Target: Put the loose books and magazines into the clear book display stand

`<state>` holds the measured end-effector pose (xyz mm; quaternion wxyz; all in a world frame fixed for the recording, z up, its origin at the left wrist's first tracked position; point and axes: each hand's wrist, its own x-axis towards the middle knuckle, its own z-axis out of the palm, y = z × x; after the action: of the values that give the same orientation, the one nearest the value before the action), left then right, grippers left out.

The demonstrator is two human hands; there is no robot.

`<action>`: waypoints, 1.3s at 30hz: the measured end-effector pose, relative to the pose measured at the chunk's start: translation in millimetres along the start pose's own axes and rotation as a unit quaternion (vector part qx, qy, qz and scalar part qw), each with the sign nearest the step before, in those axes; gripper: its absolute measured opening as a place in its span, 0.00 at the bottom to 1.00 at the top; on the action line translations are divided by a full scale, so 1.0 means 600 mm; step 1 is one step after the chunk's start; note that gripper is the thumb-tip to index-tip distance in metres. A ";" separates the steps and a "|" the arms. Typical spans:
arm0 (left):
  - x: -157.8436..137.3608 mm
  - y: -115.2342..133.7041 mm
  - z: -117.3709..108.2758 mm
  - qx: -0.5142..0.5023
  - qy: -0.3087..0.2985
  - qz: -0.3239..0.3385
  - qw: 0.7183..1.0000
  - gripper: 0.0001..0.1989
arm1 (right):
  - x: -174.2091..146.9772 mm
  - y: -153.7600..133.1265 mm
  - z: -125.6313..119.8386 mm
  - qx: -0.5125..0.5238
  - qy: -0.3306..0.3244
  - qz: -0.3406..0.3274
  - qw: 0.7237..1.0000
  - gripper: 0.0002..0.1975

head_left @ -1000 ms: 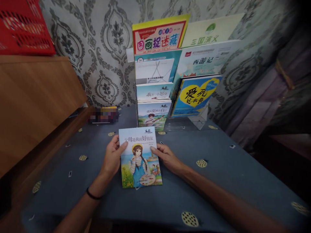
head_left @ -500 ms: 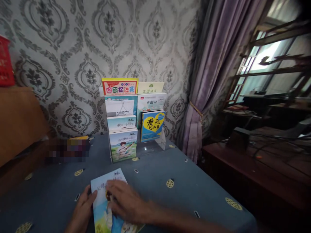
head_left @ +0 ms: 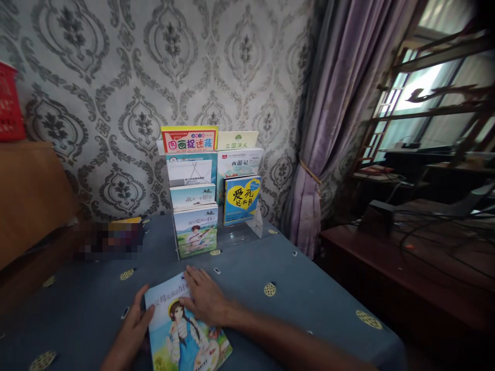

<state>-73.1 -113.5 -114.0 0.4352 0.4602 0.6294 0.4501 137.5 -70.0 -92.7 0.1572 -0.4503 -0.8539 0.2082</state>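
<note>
A picture-covered book [head_left: 185,335] with a drawn figure in a yellow hat lies on the table near me. Along its left edge is my left hand [head_left: 133,319], thumb over the cover and fingers at the side, gripping it. My right hand [head_left: 204,296] rests flat on the upper right of the cover, fingers stretched out and tips near the top edge. Beyond the book stands a clear display rack [head_left: 255,224] holding several books in tiers. A book with a guitar player [head_left: 197,232] sits at its lower left, and a blue book with a yellow heart [head_left: 242,201] at its right.
The table wears a blue cloth [head_left: 309,293] with pineapple prints. A brown box [head_left: 34,190] with a red basket [head_left: 10,103] on it is at the left. A blurred-out patch with a yellow item [head_left: 126,220] lies nearby. A purple curtain [head_left: 320,129] hangs at the right.
My right hand has slid from the middle of the cover to its upper right corner, uncovering the drawn figure. My left hand stays at the left edge.
</note>
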 end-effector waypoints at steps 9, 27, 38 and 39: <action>0.020 0.004 -0.030 0.649 0.054 0.279 0.706 0.25 | -0.010 0.001 0.009 -0.027 0.020 -0.004 0.999 0.35; -0.095 -0.083 0.074 0.522 0.005 0.491 0.698 0.30 | -0.004 -0.003 0.007 -0.121 0.025 -0.003 0.992 0.26; -0.149 0.006 0.032 0.445 -0.155 0.360 0.806 0.20 | 0.050 -0.075 0.026 -0.024 -0.150 -0.330 0.931 0.20; -0.150 0.005 0.033 0.447 -0.153 0.359 0.805 0.21 | 0.061 -0.082 0.032 -0.021 -0.156 -0.334 0.929 0.20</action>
<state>-35.4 -196.7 -103.2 0.0798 0.8598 0.4759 0.1669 74.2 -68.7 -82.1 0.0731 -0.1038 -0.9729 0.1933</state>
